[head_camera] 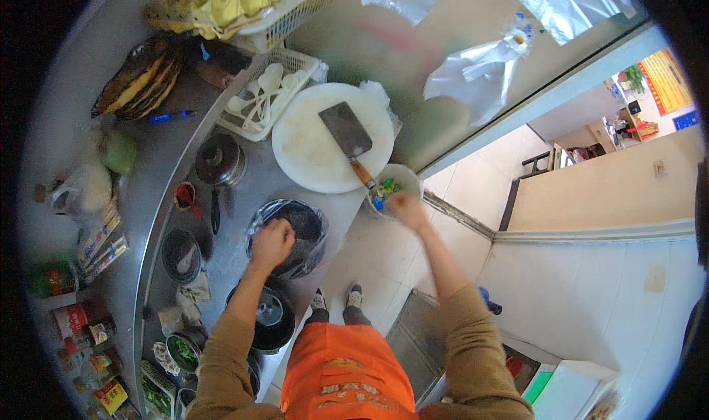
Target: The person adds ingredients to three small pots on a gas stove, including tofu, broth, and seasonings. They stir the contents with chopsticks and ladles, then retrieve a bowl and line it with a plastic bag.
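Note:
My left hand (pixel 273 244) is over the near side of a dark round container lined with clear plastic (pixel 313 237), its fingers curled; whether it pinches anything is too small to tell. My right hand (pixel 407 208) is blurred and reaches above a white bin (pixel 410 182) that holds green, yellow and blue scraps; its fingers look bent, and their contents cannot be seen. A cleaver (pixel 346 127) with a wooden handle lies on a round white cutting board (pixel 302 143), the handle sticking out past the board's edge towards the bin.
On the steel counter (pixel 255 182) are a lidded pot (pixel 219 157), a white basket of ladles (pixel 266 96), a dark bowl (pixel 181 256), a black pot (pixel 277 331) and a bowl of chopped greens (pixel 183 352). A raised shelf along the left holds jars and egg trays (pixel 232 4).

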`<state>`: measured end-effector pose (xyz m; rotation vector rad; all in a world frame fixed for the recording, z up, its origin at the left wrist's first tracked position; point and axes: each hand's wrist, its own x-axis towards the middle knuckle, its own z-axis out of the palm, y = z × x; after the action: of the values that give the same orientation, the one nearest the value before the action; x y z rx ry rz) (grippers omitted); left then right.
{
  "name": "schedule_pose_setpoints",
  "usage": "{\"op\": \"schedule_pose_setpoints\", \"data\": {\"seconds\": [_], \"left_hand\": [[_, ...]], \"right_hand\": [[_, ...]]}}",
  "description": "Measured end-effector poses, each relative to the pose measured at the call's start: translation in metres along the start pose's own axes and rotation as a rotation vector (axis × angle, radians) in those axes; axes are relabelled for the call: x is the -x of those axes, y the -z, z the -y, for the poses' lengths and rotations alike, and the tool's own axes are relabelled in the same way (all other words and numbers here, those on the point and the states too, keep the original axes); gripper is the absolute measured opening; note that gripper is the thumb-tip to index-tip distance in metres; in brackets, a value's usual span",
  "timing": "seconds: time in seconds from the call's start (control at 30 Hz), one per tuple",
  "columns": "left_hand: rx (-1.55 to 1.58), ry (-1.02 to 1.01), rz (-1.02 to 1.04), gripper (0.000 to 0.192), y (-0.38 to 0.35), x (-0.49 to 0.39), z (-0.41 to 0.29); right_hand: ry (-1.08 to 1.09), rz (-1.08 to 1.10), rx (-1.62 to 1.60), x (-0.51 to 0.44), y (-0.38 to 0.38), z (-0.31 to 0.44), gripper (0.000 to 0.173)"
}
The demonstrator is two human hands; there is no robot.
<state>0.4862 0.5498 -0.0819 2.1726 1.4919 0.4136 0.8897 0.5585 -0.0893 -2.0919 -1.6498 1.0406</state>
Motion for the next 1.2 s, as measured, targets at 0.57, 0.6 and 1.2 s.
{"op": "schedule_pose_setpoints", "data": {"seconds": [0.57, 0.6, 1.2], "left_hand": [[0.312, 0.310, -0.070, 0.020, 0.107, 0.139, -0.115], [0.343, 0.266, -0.099, 0.021, 0.107, 0.141, -0.118], [1.851, -0.172, 0.369, 0.062, 0.049, -0.042, -0.226]], "right_hand": [[0.257, -1.255, 1.231, -0.063, 0.408, 0.145, 0.054], [0.243, -1.269, 1.164, -0.059, 0.387, 0.136, 0.050], [0.115, -0.010, -1.433, 0.221, 0.222, 0.135, 0.036]]}}
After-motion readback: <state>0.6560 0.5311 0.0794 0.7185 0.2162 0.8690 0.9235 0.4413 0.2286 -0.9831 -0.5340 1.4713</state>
